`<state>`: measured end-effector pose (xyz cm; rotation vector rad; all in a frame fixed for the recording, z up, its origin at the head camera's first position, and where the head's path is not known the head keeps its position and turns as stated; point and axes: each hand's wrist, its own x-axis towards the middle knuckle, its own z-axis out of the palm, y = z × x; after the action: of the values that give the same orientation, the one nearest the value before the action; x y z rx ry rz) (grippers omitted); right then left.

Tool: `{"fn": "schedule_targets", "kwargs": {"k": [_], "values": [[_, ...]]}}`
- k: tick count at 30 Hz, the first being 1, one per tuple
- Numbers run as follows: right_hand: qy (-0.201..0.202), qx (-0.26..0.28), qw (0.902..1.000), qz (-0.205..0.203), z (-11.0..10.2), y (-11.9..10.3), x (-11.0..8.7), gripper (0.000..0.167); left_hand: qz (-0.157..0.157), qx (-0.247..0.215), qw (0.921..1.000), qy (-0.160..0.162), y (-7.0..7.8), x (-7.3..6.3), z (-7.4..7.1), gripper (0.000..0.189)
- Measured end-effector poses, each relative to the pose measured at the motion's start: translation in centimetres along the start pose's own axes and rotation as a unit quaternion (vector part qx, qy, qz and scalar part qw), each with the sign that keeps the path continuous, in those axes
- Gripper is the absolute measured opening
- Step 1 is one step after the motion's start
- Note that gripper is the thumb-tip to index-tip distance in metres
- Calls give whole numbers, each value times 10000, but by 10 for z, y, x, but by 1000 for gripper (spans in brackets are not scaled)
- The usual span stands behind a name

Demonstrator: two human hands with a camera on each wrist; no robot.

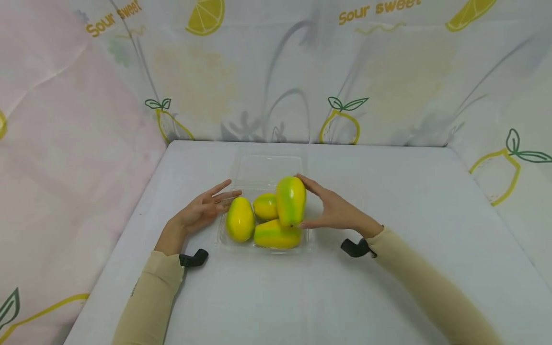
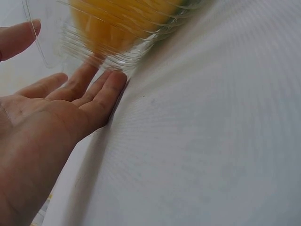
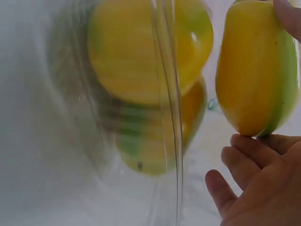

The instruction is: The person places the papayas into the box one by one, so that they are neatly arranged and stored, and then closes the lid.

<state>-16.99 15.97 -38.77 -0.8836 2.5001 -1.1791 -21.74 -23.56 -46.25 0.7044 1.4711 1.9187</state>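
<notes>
My right hand holds a yellow-green papaya by its two ends, thumb at the near end and fingertips at the far end. In the right wrist view this papaya is raised beside the wall of a clear plastic clamshell box. Inside the box lie a papaya on the left, one at the back and one lying sideways in front. My left hand rests at the box's left side with its fingers extended, fingertips right at the ribbed wall in the left wrist view.
The box's transparent lid lies folded back toward the rear of the white table. Behind the table hangs a lemon-print cloth, and a pink cloth borders the left side. Black wrist mounts sit at both cuffs.
</notes>
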Motion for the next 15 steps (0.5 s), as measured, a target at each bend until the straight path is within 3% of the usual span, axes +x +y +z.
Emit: {"fn": "schedule_targets", "kwargs": {"k": [4, 7, 15], "values": [[-493, -168, 9984, -210, 29, -15, 27, 111, -55, 49, 10000, 61, 2, 0, 3, 68], [-585, -558, 9956, -477, 45, -20, 39, 111, -82, 78, 9999, 128, 3, 1, 4, 68], [-587, -910, 9930, -474, 60, -21, 43, 115, -42, 11, 9999, 99, 3, -1, 2, 67]]}}
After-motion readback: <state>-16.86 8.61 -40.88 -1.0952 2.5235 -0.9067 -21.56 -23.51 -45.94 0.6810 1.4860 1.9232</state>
